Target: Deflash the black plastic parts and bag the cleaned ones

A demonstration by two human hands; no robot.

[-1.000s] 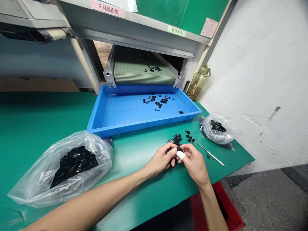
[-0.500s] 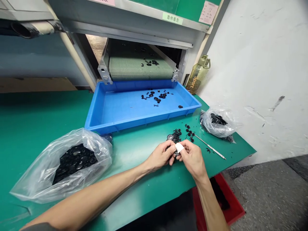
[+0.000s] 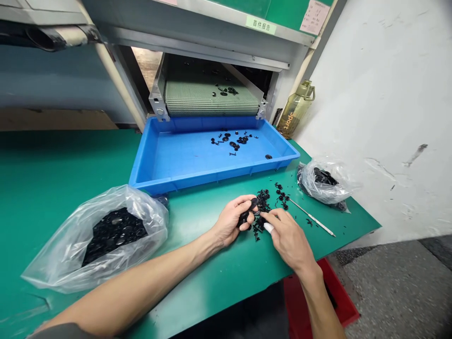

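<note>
My left hand (image 3: 233, 218) is curled over several small black round parts (image 3: 247, 214), held between thumb and fingers just above the green table (image 3: 52, 179). My right hand (image 3: 286, 234) lies beside it, fingers bent, a white wrap on one fingertip, its tips at a small heap of loose black parts (image 3: 263, 197). What its fingers pinch, if anything, is hidden.
A blue tray (image 3: 148, 157) with a few black parts sits under a ribbed conveyor (image 3: 212, 99). A clear bag of black parts (image 3: 102, 233) lies left, a smaller bag (image 3: 325, 181) right, a thin white stick (image 3: 312, 217) beside it. A bottle (image 3: 294, 110) stands by the wall; a red bin (image 3: 335, 301) is below.
My hands have come apart and dropped toward the table. The left hand now shows black parts in its grip; the right has moved down to the heap.
</note>
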